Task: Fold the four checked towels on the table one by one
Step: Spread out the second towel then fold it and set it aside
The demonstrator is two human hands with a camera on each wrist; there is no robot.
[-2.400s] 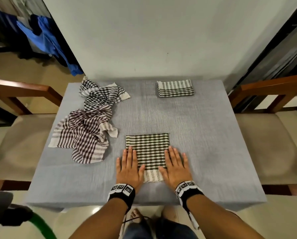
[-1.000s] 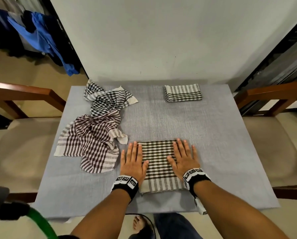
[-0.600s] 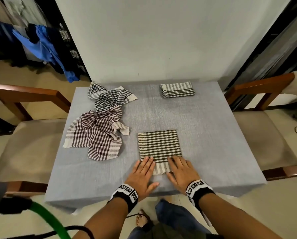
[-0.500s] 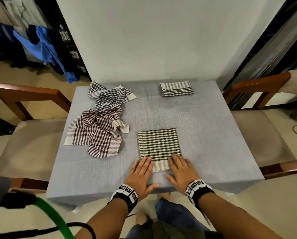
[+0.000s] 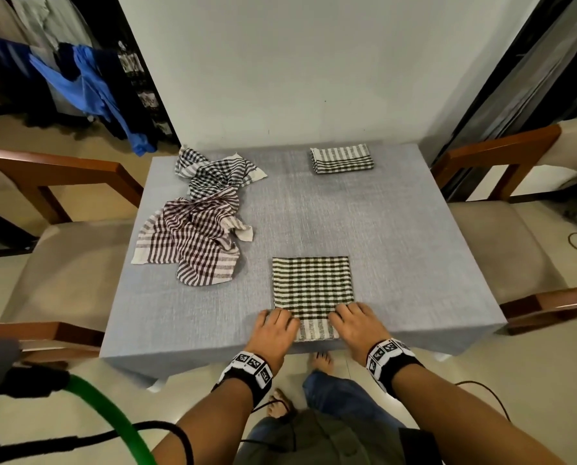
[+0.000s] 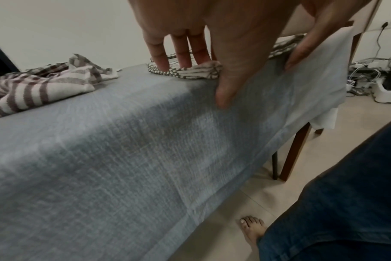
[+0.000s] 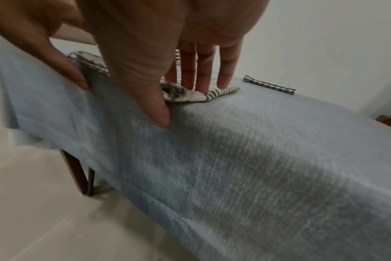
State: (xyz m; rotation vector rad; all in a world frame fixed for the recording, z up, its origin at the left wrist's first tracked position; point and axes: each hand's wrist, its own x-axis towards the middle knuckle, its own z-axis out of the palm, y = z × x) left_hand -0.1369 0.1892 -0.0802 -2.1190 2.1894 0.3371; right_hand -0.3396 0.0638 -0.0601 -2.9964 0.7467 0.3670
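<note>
A green checked towel, folded to a square, lies near the front edge of the grey-clothed table. My left hand is arched over its near left corner and my right hand over its near right corner. In the left wrist view straight fingertips press the towel's striped edge, with the thumb on the hanging cloth. The right wrist view shows the same on the towel. A maroon checked towel and a black checked towel lie crumpled at the left. A folded towel sits at the far right.
Wooden chairs stand at the left and right of the table, and a white wall is behind it. Clothes hang at the back left. A green hose crosses the bottom left. My bare foot is under the front edge.
Both hands slid back from the towel's sides to its near edge. Their fingers, flat before, now arch down onto the near corners. The towels have not moved.
</note>
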